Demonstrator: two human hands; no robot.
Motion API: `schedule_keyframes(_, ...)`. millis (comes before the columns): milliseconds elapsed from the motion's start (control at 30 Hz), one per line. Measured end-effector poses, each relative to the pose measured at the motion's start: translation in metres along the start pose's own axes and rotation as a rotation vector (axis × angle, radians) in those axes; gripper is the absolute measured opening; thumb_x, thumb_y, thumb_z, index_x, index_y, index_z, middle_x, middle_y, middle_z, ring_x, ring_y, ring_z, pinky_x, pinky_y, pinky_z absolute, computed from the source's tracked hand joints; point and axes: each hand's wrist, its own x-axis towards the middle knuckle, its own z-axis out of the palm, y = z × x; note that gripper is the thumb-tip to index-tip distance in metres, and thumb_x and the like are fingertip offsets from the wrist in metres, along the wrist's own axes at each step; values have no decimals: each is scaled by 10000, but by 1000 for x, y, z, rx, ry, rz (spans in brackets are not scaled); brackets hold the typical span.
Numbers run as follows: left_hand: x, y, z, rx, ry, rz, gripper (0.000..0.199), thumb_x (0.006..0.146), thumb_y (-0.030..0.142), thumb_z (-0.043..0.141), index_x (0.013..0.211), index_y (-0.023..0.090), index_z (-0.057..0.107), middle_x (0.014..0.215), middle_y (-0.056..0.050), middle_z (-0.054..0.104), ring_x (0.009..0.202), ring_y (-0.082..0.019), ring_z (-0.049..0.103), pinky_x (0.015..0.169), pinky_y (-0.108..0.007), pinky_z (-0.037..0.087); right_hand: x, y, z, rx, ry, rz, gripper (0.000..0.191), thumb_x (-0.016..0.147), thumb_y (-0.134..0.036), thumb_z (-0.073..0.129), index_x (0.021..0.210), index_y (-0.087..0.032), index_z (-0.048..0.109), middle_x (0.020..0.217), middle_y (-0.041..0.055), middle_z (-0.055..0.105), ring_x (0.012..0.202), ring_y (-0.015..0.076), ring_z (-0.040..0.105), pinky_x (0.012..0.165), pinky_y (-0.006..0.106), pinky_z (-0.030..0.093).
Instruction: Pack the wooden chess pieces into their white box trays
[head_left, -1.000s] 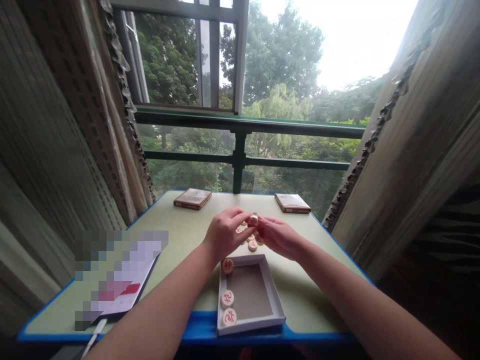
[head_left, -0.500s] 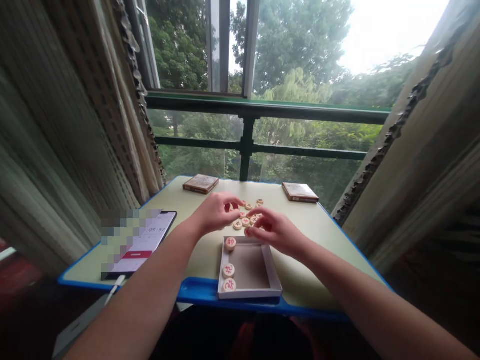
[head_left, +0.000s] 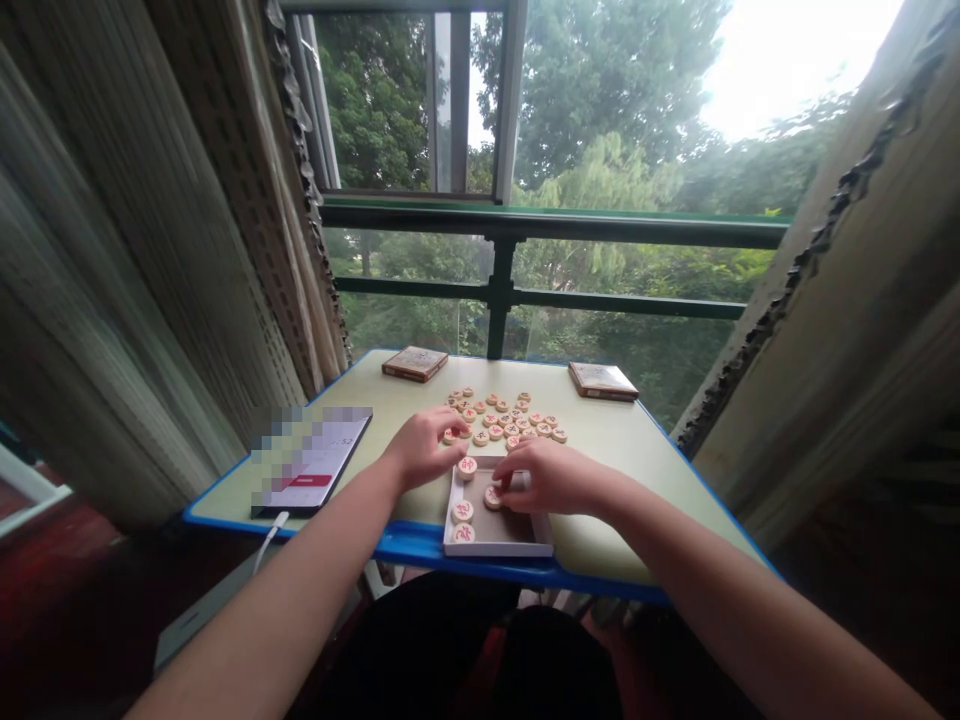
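Over the shallow white box point(head_left: 499, 549), the fingers of my right hand point(head_left: 544, 476) pinch a red-lettered Chinese chess piece point(head_left: 493, 497) low above its floor. Three more red-lettered pieces, one of them a round disc point(head_left: 466, 468), lie along the box's left wall. Just beyond the box's left corner, my left hand point(head_left: 426, 447) is curled, thumb and fingers about a chess piece point(head_left: 450, 437). Part of that piece is hidden by the fingers. Many loose pieces point(head_left: 495, 432) with red or dark characters spread over the table behind the box.
The pale table point(head_left: 637, 480) has a blue edge. Two flat brown boxes stand at the back, one left point(head_left: 415, 363) and one right point(head_left: 602, 381). A phone point(head_left: 319, 470) lies at left with a white cable point(head_left: 270, 540). Behind are a green railing point(head_left: 637, 229) and curtains.
My right hand has brought a piece from the table into the box. My left hand has drawn back and left, uncovering more pieces. The view has shifted slightly.
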Motion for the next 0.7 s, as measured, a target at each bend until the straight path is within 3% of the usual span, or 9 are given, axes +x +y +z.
schedule_keyframes(100,1,0,4,-9,16,6,174,721,235,522,797,153,656,781,-27,615,667,-137,526,669,-265,430,1,5,3,5,-3,-25,137,684,-209,639,793,-197,721,736,21,681,723,144,556,646,229,397)
schedule_keyframes(267,1,0,11,-29,41,24,185,748,262,478,740,156,630,742,-32,599,695,-152,538,649,-266,414,6,1,9,-23,41,-41,107,720,-260,645,760,-193,718,706,26,676,714,147,543,653,236,402)
schedule_keyframes(467,3,0,18,-30,-9,-5,239,781,309,430,771,165,619,741,-33,616,698,-162,546,658,-276,403,10,-2,16,-74,104,-77,113,750,-283,650,756,-196,720,678,34,663,705,153,547,642,243,401)
schedule_keyframes(700,5,1,20,37,-88,-11,319,819,308,339,646,179,575,667,-30,613,666,-160,539,652,-268,387,13,-5,18,-71,103,-88,114,768,-271,637,736,-196,717,668,32,666,692,149,559,659,247,403)
